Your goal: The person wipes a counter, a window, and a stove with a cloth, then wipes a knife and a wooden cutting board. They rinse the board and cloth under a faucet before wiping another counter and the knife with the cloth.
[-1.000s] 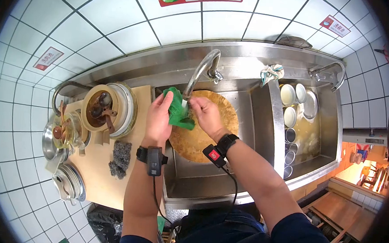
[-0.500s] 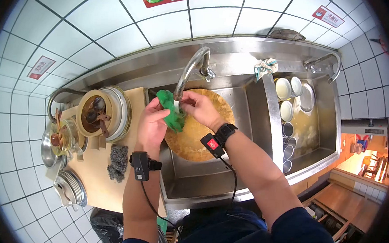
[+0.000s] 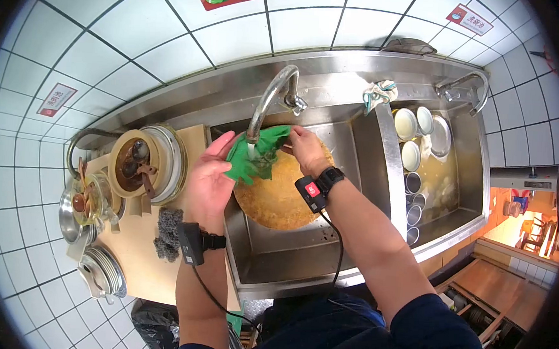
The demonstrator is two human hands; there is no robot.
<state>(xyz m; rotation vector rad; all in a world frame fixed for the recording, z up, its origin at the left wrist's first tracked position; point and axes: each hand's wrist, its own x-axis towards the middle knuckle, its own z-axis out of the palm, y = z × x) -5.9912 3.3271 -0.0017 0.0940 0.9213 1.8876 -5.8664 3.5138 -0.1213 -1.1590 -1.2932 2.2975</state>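
Observation:
A green cloth [image 3: 255, 152] is stretched out under the running faucet [image 3: 268, 100], over the left sink basin [image 3: 287, 258]. My left hand [image 3: 210, 177] holds the cloth's left edge, palm turned up. My right hand [image 3: 306, 149] pinches its right upper corner. Water falls from the spout onto the cloth. Below the cloth, a round wooden chopping board [image 3: 278, 193] leans inside the basin.
To the left, a wooden counter [image 3: 136, 262] holds stacked plates and a bowl [image 3: 143, 160], a steel-wool pad [image 3: 168, 232] and metal dishes [image 3: 98, 269]. The right basin [image 3: 447, 204] holds murky water, bowls and cups. A rag [image 3: 377, 94] hangs on the divider.
My hands have pulled apart and spread the green cloth wide under the water stream; before, it was bunched between them. My right hand moved up and to the right.

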